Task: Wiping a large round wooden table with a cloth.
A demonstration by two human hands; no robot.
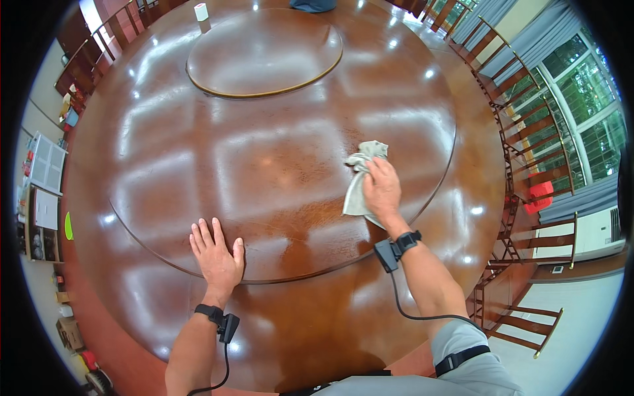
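A large round table of glossy brown wood (317, 317) fills the view, with a broad turntable (277, 173) on it. My right hand (383, 190) grips a crumpled light grey cloth (356, 195) on the right part of the turntable; the cloth bunches beyond the fingers and spreads flat to their left. My left hand (217, 255) rests palm down near the turntable's front-left edge, fingers apart, with nothing in it. Each wrist wears a black strap with a small device and a cable.
Farther back stands a smaller round raised disc (265, 54) with a gold rim. A white box (201, 12) and a blue object (313, 5) are at the far side. Wooden chairs (545, 178) line the right, near a red stool (540, 194). Shelves (44, 222) stand at the left.
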